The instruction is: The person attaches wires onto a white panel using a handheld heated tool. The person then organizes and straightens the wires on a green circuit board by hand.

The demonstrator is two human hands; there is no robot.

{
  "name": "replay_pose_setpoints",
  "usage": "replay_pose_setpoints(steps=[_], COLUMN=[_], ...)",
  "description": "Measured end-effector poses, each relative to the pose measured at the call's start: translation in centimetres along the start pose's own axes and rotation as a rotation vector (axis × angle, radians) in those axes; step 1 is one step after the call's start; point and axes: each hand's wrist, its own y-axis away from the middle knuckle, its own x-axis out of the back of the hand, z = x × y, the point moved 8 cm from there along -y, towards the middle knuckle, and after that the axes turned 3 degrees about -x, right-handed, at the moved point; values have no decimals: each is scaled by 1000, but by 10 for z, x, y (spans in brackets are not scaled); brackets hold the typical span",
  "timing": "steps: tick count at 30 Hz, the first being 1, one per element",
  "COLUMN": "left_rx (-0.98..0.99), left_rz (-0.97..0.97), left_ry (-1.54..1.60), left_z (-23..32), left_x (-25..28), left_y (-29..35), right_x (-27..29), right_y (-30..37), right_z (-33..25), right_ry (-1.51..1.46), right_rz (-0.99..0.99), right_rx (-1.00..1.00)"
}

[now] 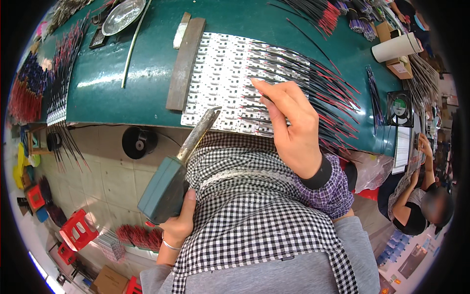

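White board (215,63) lies on green bench (105,105), dark wires (323,83) across its right part. Tiled floor (105,171), red stool (78,229) down left of board. Left hand (180,223): grip wrapped round soldering gun (162,188), tip over board. Right hand (296,125) above board, fingers nearly pinched; cannot tell if grip holds wire. Shiny dish (123,17) beyond board, leftward, contents unclear.
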Motion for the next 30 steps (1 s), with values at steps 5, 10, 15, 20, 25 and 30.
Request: replay_pose_setpoints(steps=[5, 10, 15, 20, 25, 30], left_rx=[6, 25, 95, 69, 101, 81], left_rz=[18, 1, -52, -94, -123, -125], left_ry=[14, 12, 1, -10, 37, 58], left_z=[-3, -8, -10, -3, -6, -4], left_x=[1, 1, -4, -6, -8, -10], left_y=[6, 12, 16, 16, 16, 15], right_x=[-21, -27, -29, -30, -29, -31], right_y=[15, 24, 27, 27, 26, 27], right_z=[-4, 8, 14, 15, 14, 18], right_ry=[221, 130, 99, 120, 149, 153], right_rz=[-273, -263, -244, -252, -236, -223], right_rx=[23, -40, -100, -89, -48, -106])
